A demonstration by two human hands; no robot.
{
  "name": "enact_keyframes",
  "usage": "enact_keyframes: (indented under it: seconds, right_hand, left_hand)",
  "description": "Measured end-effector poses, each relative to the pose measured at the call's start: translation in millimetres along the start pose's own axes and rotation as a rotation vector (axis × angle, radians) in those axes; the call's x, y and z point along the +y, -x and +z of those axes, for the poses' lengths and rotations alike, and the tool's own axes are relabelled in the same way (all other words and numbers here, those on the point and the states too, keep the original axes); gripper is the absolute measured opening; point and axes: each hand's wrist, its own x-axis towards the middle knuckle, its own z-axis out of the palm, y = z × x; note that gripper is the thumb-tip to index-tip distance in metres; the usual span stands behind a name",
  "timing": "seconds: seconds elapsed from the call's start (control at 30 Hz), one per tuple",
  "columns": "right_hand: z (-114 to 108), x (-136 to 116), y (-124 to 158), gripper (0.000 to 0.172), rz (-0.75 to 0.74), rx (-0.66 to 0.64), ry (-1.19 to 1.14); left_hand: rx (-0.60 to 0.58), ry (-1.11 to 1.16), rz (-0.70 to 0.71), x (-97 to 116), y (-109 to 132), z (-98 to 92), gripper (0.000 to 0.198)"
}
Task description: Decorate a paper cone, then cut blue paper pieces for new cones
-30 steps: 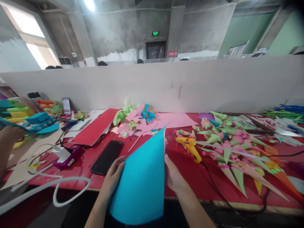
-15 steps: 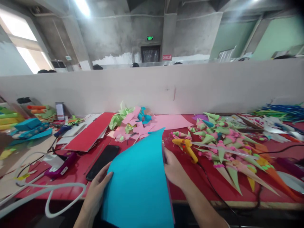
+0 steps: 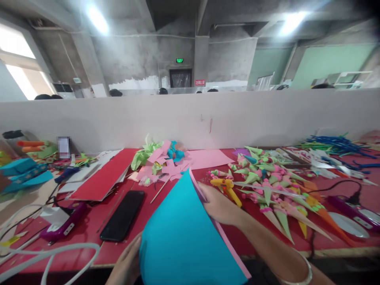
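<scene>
One blue sheet [image 3: 181,233], pink along its edge, bends at the lower centre of the frame: the right hand [image 3: 215,204] is half-closed on its edge, the left hand [image 3: 129,253] cupped against the opposite side, seemingly to steady the curve, though its hidden fingers leave that grip uncertain. Right of centre, a yellow glue gun [image 3: 228,187] lies conveniently near the right hand.

The blue sheet [image 3: 175,237] has its right edge swung from about 6 o'clock to 5, with a pink band [image 3: 245,270] now showing broadly along it. The right hand [image 3: 213,204] sits closer to the sheet's 12 o'clock tip; a bracelet [image 3: 309,273] appears on its wrist. The left hand [image 3: 127,255] is lower, toward 7 o'clock. A bright ceiling light [image 3: 292,23] shows between 1 and 2 o'clock.
</scene>
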Motion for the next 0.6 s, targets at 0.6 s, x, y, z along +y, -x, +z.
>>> enact_keyframes:
  seconds: [0.6]
  right_hand:
    - [-82, -112, -126, 0.023, -0.005, 0.313, 1.065]
  left_hand:
    - [-0.035, -0.523, 0.214, 1, 13, -13.1, 0.047]
